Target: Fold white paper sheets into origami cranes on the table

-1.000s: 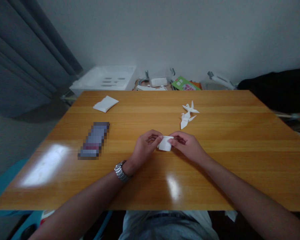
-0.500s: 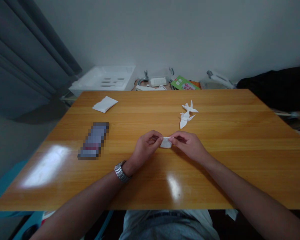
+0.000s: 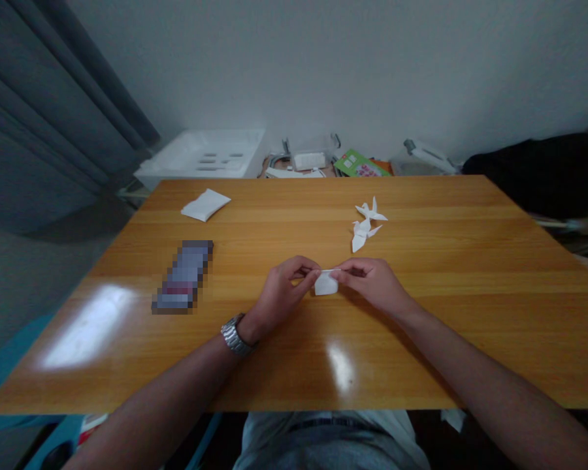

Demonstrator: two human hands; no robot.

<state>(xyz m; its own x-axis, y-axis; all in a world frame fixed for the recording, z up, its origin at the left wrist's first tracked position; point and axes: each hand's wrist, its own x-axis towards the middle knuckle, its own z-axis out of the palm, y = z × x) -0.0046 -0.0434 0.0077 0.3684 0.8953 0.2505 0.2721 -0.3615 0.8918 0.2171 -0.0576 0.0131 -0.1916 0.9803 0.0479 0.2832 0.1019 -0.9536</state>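
Between my two hands is a small folded piece of white paper [image 3: 326, 284], its upper edge pinched at both ends and its lower part hanging toward me. My left hand [image 3: 291, 284], with a metal watch [image 3: 236, 334] at the wrist, grips the left end between thumb and fingers. The right end is pinched by my right hand [image 3: 370, 279]. Just beyond my right hand, two white paper cranes [image 3: 362, 234] lie close together on the wooden table [image 3: 421, 261]. My fingers cover the paper's upper corners.
A pixelated phone-like object [image 3: 183, 275] lies to the left. Behind it rests a folded white sheet [image 3: 206, 204]. Past the table's far edge are a white tray [image 3: 200, 153], a green booklet [image 3: 357, 163] and black cloth [image 3: 539, 173].
The paper's lower part now hangs slightly lower and shows more of its face. Both hands keep their pinch, with only slight movement.
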